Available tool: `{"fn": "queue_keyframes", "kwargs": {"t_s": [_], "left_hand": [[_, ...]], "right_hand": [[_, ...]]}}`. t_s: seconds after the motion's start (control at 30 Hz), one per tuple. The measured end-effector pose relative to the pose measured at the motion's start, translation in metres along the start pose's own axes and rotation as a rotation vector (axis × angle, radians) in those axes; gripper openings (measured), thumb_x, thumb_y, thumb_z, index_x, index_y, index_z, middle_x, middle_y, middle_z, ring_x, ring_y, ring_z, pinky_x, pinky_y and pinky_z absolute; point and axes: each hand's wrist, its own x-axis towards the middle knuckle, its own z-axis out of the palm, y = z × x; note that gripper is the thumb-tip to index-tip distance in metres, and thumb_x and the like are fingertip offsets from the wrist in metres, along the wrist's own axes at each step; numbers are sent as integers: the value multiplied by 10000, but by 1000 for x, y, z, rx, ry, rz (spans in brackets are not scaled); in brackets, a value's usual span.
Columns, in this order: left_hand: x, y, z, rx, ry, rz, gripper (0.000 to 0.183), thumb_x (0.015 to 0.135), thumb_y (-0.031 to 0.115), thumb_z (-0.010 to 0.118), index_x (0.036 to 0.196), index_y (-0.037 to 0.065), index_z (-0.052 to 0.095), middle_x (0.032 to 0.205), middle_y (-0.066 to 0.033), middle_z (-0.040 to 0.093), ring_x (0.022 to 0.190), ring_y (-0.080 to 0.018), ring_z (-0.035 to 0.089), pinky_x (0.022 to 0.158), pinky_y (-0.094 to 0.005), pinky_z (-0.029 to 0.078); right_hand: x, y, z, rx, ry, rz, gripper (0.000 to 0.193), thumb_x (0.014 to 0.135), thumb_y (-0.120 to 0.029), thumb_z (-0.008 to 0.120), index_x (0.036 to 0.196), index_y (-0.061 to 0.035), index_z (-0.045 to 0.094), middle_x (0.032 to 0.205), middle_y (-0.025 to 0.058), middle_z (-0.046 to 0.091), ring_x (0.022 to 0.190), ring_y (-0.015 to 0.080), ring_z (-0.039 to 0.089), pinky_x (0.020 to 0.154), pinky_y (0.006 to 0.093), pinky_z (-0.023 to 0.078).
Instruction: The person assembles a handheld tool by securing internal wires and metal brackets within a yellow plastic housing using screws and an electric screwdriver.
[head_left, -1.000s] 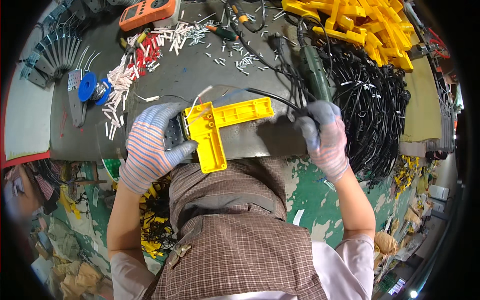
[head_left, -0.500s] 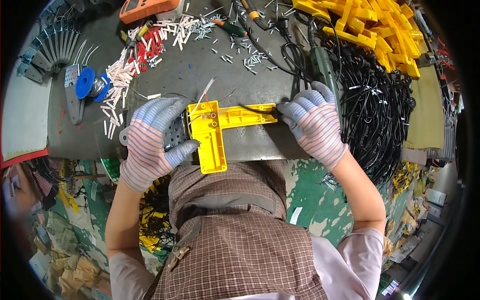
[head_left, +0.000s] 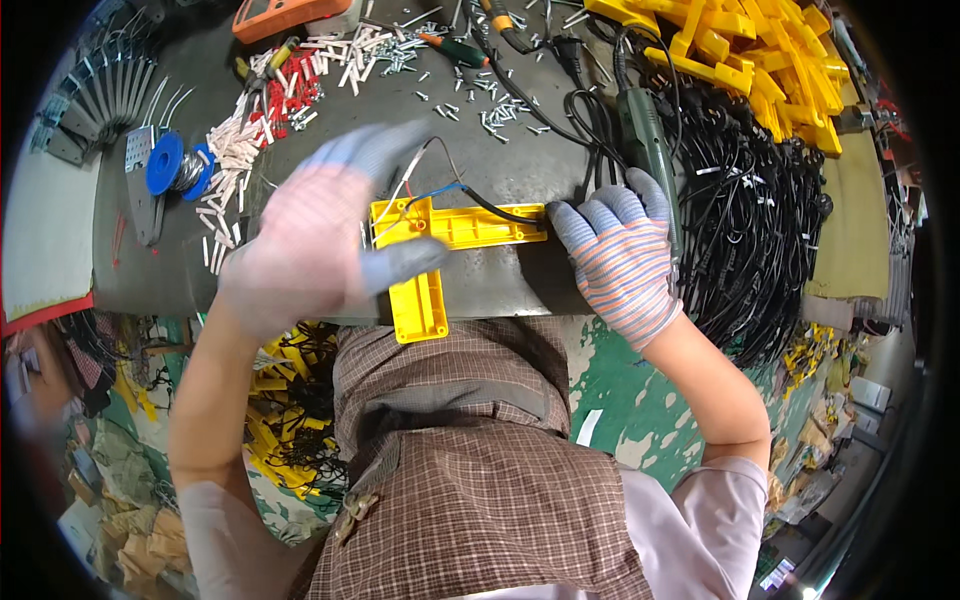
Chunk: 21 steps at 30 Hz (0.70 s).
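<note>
A yellow T-shaped plastic housing half (head_left: 420,300) lies at the near edge of the bench, hollow side up. A black cable (head_left: 500,212) runs along its arm, and its blue and white wires (head_left: 432,190) rise in a loop above the wider end. My right hand (head_left: 625,260), in a striped glove, is closed on the cable at the arm's right end. Above the housing's left part is my left hand (head_left: 310,230), smeared by motion, its thumb and fingers spread apart. It hides whatever lies beneath it.
Blue solder spool (head_left: 168,165), white sleeves (head_left: 235,150) and loose screws (head_left: 495,115) lie behind the housing. A green corded tool (head_left: 645,130) and black cables (head_left: 745,220) are on the right. Yellow housings (head_left: 770,70) are piled at the far right.
My left hand has let go at the housing's left side and lifted. The perforated metal plate there is no longer visible. A blue wire now shows; my right hand stays at the cable.
</note>
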Motion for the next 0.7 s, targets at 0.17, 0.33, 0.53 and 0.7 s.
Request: {"fn": "queue_keyframes", "kwargs": {"t_s": [0.17, 0.33, 0.53, 0.7], "left_hand": [[46, 0, 0, -223, -277, 28, 524, 773, 225, 696, 1249, 65, 548, 1075, -156, 612, 1017, -338, 591, 908, -382, 473], [-11, 24, -5, -12, -97, 127, 190, 814, 88, 644, 1003, 74, 655, 942, -123, 609, 923, -320, 609, 817, -390, 492], [-64, 25, 43, 109, 307, 187, 333, 721, 120, 720, 1044, 120, 639, 961, -80, 608, 894, -270, 636, 955, -542, 417], [-72, 23, 61, 103, 444, 139, 344, 708, 113, 731, 1039, 109, 637, 998, -74, 590, 896, -263, 635, 978, -539, 420]], "right_hand": [[1, 0, -1, 21, -1, -14, 256, 715, -117, 570, 956, -124, 658, 793, 30, 606, 878, 224, 585, 984, 523, 369], [-3, 2, -2, 66, -9, -5, 347, 691, -99, 642, 1038, -104, 655, 834, 46, 593, 862, 246, 575, 956, 496, 400], [5, 0, -6, 141, 1, 90, 255, 729, -95, 624, 975, -128, 683, 894, 38, 630, 890, 240, 587, 962, 479, 387], [29, -26, -19, 482, 212, 89, 267, 712, -106, 675, 978, -114, 685, 1036, 88, 621, 979, 308, 566, 904, 446, 418]]}}
